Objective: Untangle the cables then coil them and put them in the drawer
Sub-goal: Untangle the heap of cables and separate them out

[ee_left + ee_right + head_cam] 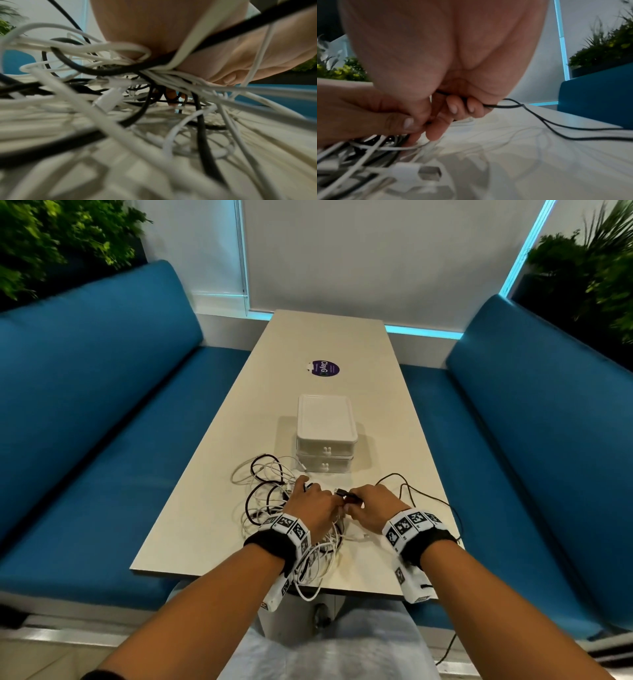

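- Your left hand (313, 501) grips the tangle of cables (274, 501) on the counter (376, 392).
- Your right hand (371, 506) curls round a black cable (556, 129), its plug (344, 492) sticking out.
- The drawer box (325, 436) sits closed just beyond.

blue benches (96, 392), pale table (342, 344), perhaps blinds (376, 251).

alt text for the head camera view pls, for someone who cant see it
Two hands work a tangle of black and white cables on a pale table; the right hand pinches a black cable's plug, the left hand grips the tangle. A closed white two-drawer box stands behind.
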Motion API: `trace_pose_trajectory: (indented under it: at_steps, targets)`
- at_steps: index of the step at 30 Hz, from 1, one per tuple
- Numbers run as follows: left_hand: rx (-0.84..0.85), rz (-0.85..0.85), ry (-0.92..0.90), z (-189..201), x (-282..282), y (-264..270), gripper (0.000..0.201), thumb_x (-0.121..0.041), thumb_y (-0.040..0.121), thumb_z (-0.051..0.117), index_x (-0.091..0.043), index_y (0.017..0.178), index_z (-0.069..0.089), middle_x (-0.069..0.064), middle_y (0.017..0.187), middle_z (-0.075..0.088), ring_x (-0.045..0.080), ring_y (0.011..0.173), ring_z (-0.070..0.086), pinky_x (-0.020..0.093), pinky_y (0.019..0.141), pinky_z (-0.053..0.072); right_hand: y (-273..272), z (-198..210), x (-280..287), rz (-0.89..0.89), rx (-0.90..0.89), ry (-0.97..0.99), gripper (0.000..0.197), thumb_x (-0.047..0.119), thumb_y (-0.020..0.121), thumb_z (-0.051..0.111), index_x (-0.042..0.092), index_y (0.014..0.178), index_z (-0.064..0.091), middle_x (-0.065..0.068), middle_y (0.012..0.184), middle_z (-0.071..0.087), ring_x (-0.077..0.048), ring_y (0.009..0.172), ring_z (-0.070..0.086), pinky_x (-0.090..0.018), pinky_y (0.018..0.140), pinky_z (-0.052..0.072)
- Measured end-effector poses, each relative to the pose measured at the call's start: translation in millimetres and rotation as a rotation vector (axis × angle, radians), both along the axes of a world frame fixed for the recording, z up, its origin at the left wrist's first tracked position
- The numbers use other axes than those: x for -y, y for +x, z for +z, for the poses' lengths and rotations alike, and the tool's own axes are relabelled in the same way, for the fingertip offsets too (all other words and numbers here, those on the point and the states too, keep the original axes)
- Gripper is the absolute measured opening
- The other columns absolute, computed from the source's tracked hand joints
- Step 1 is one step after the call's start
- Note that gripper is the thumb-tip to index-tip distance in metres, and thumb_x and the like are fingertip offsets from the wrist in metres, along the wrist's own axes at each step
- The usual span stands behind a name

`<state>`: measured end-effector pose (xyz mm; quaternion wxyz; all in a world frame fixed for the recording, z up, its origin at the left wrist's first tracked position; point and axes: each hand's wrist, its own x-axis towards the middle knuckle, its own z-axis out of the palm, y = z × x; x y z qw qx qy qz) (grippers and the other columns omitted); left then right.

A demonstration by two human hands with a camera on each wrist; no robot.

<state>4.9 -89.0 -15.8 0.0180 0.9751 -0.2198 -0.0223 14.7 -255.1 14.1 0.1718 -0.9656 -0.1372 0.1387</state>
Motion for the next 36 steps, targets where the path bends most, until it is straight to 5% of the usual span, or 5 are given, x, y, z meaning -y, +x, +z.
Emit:
trace_pose_trajectory:
  at_steps: [15,19,23,29,36]
  targets:
    - [-0.034,0.024,-0.009,-1.7,-14.4,0.5,0.036,-0.036,0.102,0.032,-0.029,0.107,0.067,-0.002,0.104,0.066,0.026,0.115,0.050,0.056,0.115,0.006,5.1,4.0,85.1,-0.256,0.029,-0.152,0.015,0.033,0.095,0.056,0.021,0.091,0.064,-0.005,0.085,0.063,-0.022,0.077,0.056,-0.028,0.060,0.039]
    - [-0.028,0.014,0.041,-2.0,-6.8,-1.3,0.034,-0.035,0.103,0.032,-0.026,0.111,0.064,0.001,0.107,0.064,0.029,0.116,0.050,0.058,0.116,0.007,-0.8,-14.6,72.8,-0.328,0.061,-0.173,0.029,0.034,0.098,0.049,0.015,0.113,0.064,-0.008,0.091,0.062,-0.025,0.076,0.056,-0.029,0.066,0.046]
    - [-0.002,0.012,0.076,-1.8,-6.0,-0.3,0.033,-0.034,0.103,0.032,-0.024,0.112,0.063,0.002,0.108,0.065,0.030,0.116,0.050,0.058,0.115,0.008,-9.8,-12.6,48.0,-0.358,0.090,0.034,0.045,0.038,0.102,0.036,0.021,0.143,0.039,-0.019,0.110,0.064,-0.037,0.097,0.062,-0.038,0.082,0.051]
    - [0.040,-0.024,0.074,-8.8,-3.8,-1.5,0.025,-0.027,0.100,0.040,-0.026,0.118,0.057,0.001,0.107,0.064,0.028,0.116,0.051,0.057,0.115,0.013,-12.3,-16.2,1.1,-0.016,0.057,0.094,0.027,0.014,0.096,0.049,0.019,0.115,0.067,-0.004,0.111,0.071,-0.023,0.104,0.064,-0.029,0.091,0.048]
    - [0.055,-0.048,0.028,-12.8,-14.2,2.5,0.015,-0.024,0.099,0.044,-0.029,0.110,0.055,-0.004,0.100,0.064,0.025,0.111,0.054,0.053,0.113,0.017,-6.5,-12.8,-0.9,-0.005,0.081,0.058,0.019,0.029,0.094,0.056,0.020,0.107,0.066,-0.005,0.101,0.071,-0.024,0.094,0.064,-0.034,0.083,0.050]
